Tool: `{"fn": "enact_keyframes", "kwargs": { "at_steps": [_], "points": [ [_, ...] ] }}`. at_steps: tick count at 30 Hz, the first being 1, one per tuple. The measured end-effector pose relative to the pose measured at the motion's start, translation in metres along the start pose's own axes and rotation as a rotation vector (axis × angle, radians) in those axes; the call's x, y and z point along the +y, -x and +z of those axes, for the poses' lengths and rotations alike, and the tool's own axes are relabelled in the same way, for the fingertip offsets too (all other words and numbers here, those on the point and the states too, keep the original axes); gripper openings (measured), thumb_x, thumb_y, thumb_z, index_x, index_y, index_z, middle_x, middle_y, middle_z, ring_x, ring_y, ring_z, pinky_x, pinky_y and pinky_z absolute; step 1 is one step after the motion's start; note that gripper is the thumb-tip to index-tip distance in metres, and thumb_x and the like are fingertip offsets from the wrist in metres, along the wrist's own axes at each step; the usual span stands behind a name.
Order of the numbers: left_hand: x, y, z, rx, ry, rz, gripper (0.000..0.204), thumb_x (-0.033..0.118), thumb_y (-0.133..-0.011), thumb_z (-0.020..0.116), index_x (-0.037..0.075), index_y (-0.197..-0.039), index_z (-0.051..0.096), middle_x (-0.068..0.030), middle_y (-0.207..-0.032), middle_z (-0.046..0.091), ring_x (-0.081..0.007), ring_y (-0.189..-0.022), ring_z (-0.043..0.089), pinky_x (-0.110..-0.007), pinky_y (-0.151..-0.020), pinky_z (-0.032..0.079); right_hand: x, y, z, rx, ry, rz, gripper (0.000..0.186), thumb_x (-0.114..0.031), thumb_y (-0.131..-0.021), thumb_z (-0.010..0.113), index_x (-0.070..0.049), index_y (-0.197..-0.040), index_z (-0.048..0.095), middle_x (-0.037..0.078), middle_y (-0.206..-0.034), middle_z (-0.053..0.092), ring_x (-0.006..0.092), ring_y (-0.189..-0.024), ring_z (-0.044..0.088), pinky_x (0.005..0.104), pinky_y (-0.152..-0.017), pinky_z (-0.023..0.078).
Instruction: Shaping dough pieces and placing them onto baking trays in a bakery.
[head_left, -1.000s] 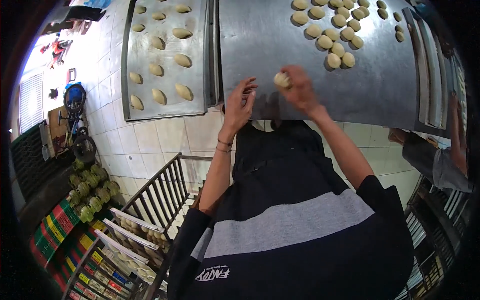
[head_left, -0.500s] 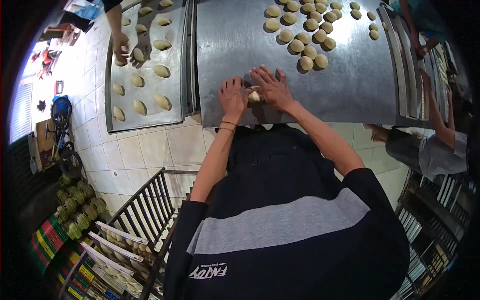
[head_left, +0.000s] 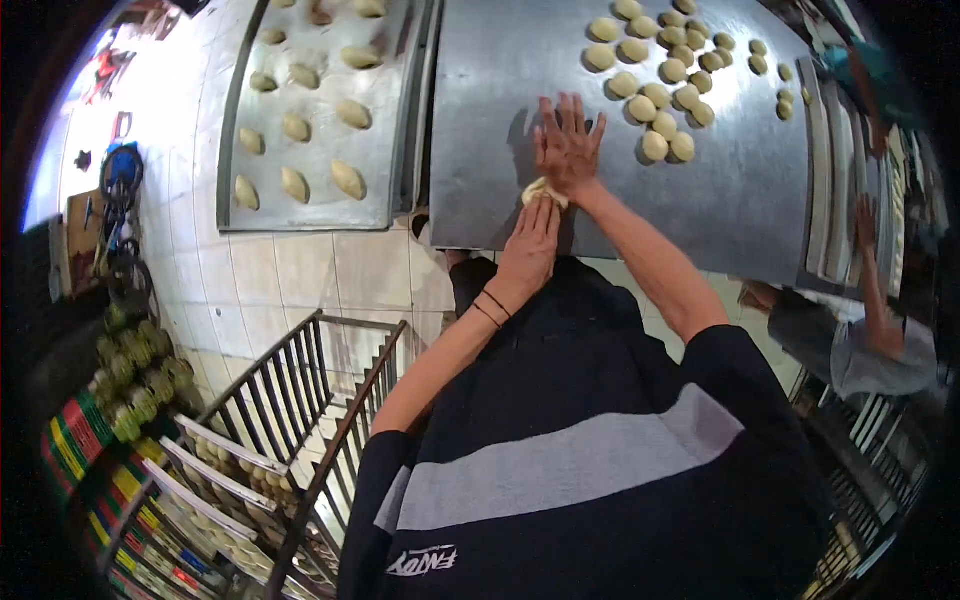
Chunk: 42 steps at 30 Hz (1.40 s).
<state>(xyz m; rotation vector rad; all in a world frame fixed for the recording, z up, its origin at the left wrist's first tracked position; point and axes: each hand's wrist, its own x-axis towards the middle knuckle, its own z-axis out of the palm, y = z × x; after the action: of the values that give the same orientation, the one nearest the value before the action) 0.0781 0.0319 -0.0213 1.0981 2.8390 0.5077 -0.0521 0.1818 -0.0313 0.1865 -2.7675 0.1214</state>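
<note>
Left grip point(head_left: 530, 250) on dough point(head_left: 541, 188), metal tabletop point(head_left: 485, 130) beneath, pale tiled floor point(head_left: 285, 272) around.

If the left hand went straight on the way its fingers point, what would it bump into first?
The left hand would first meet the pale dough piece its fingers seem to touch, then probably the right hand, though depth there is unclear.

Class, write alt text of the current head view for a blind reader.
A person's left hand touches dough on a metal table, right hand close by; dough balls lie to the right, tapered pieces on a tray at left.
</note>
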Motion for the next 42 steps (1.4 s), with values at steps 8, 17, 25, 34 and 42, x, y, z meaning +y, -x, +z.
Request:
{"fn": "enact_keyframes", "kwargs": {
  "at_steps": [8,17,25,34,42],
  "points": [
    [-0.005,0.008,0.002,-0.071,0.203,0.02,0.075,0.004,-0.087,0.064,-0.006,-0.155,0.033,-0.0262,-0.16,0.034,-0.042,-0.15,0.031,-0.049,-0.124,0.029,-0.048,-0.019,0.024,-0.093,-0.271,-0.341,0.051,-0.029,-0.103,0.051,-0.016,-0.152,0.043,0.009,-0.154,0.046,0.0271,-0.147,0.041,0.0676,-0.118,0.014],
    [-0.048,-0.003,-0.018,0.232,0.324,-0.099,0.039,0.008,-0.086,0.063,0.008,-0.125,0.063,-0.0138,-0.15,0.044,-0.0358,-0.135,0.042,-0.049,-0.114,0.034,0.025,0.009,-0.01,0.147,-0.53,0.116,0.025,-0.017,-0.098,0.057,-0.007,-0.121,0.059,0.016,-0.119,0.062,0.0362,-0.114,0.057,0.0497,-0.101,0.037],
    [-0.067,-0.059,-0.015,0.161,0.307,-0.498,0.05,0.03,-0.084,0.083,0.008,-0.125,0.061,-0.0127,-0.146,0.044,-0.0332,-0.141,0.034,-0.052,-0.113,0.027,0.015,0.1,-0.004,-0.041,-0.242,0.055,0.022,-0.017,-0.097,0.059,-0.008,-0.117,0.056,0.013,-0.124,0.054,0.0324,-0.125,0.047,0.0608,-0.098,0.031],
    [-0.036,-0.052,-0.031,0.178,0.716,-0.298,0.054,0.008,-0.093,0.065,0.003,-0.144,0.049,-0.0216,-0.152,0.044,-0.0451,-0.14,0.042,-0.05,-0.115,0.035,0.001,0.095,-0.068,0.069,-0.791,0.249,0.042,-0.016,-0.102,0.056,-0.002,-0.141,0.049,0.019,-0.151,0.046,0.039,-0.138,0.045,0.0513,-0.118,0.029],
    [-0.032,-0.056,0.017,0.303,0.78,-0.213,0.073,-0.001,-0.09,0.06,0.001,-0.157,0.031,-0.0275,-0.147,0.049,-0.0468,-0.131,0.052,-0.047,-0.109,0.045,-0.009,0.072,-0.007,-0.016,-0.994,0.272,0.045,-0.023,-0.107,0.047,-0.004,-0.148,0.046,0.022,-0.144,0.053,0.0387,-0.13,0.053,0.047,-0.109,0.042]
  ]
}}
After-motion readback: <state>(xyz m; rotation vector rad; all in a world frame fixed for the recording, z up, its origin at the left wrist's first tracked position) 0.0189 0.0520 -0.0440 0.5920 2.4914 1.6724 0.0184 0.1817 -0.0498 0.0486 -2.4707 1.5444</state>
